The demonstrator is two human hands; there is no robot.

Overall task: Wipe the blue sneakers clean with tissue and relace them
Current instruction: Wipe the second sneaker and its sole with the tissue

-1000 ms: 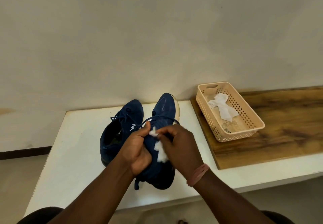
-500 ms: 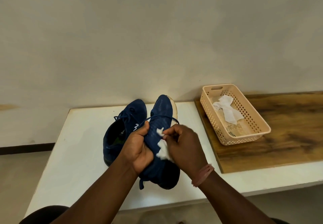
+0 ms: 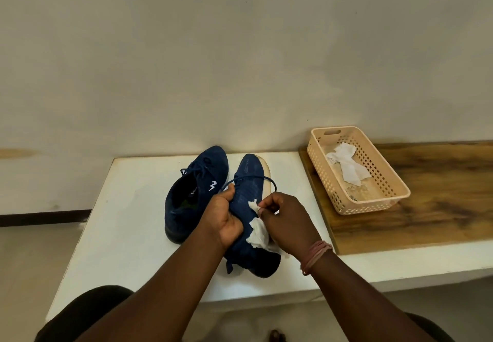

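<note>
While the left hand grips the near sneaker at frame centre, the right hand pinches white tissue against its side.

Two dark blue sneakers sit side by side on the white surface, the left sneaker flat with laces tied, the right sneaker tipped on its side showing its pale sole edge, a crumpled white tissue against its upper.

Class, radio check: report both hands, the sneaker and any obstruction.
Left hand grips the held sneaker. Right hand pinches tissue against its side. Second sneaker beside it on the table. Nothing blocking.
</note>
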